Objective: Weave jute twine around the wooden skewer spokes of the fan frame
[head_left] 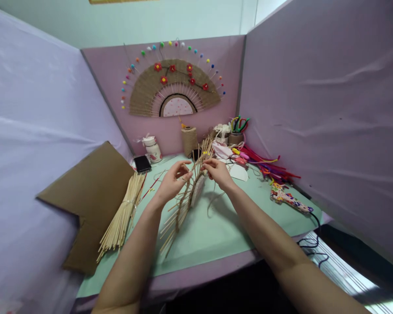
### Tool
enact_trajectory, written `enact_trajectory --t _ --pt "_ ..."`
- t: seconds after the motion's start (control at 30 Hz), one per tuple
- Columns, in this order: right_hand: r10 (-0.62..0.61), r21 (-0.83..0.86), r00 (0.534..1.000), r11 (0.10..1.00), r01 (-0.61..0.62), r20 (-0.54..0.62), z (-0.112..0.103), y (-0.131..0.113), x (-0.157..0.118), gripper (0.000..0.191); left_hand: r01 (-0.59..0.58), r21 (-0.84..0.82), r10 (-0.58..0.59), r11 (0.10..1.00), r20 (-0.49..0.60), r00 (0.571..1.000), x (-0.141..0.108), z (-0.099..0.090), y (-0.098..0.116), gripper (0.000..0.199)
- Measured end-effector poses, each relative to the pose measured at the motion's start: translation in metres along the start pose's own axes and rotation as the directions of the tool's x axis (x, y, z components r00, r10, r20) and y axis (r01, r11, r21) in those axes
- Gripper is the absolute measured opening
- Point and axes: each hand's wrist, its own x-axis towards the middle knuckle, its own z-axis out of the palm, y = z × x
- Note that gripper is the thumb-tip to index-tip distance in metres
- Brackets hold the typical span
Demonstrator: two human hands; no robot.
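Observation:
A half-woven fan frame [180,205] of thin wooden sticks and brown twine stands tilted over the table, spread sideways between my hands. My left hand [174,182] is at its left side, fingers curled about the sticks, index finger arched apart from the thumb. On the other side, my right hand [218,172] pinches the twine close to the sticks, fingertips pressed together. A loose strand of twine [210,206] hangs below the right hand onto the tabletop. A pale half-round piece [198,189] sits at the fan's inner edge. The fingertips partly hide the weaving.
Bundled sticks [124,213] and brown cardboard [91,205] lie left. A phone [142,164], white bottle [152,149] and twine spool [190,141] stand behind. Pipe cleaners [275,168] and a corded glue gun [291,199] lie right. A finished fan [177,83] hangs on the back panel.

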Motion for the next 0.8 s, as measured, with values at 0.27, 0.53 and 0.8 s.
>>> enact_trajectory --t 0.27,0.53,0.8 --pt "0.018 -0.039 1.0 0.999 -0.018 -0.004 0.006 0.008 0.009 0.022 0.126 -0.421 -0.088 0.898 0.108 0.99 0.028 -0.016 -0.021 0.05" --pt "-0.238 -0.238 0.969 0.947 0.218 -0.062 -0.008 -0.011 0.022 0.021 0.196 -0.435 -0.185 0.879 0.067 0.98 0.02 -0.008 -0.013 0.036" --pt "-0.402 -0.416 0.916 0.835 0.362 -0.01 -0.007 -0.043 0.037 0.019 0.132 -0.38 -0.136 0.915 0.017 0.991 0.016 -0.002 -0.012 0.03"
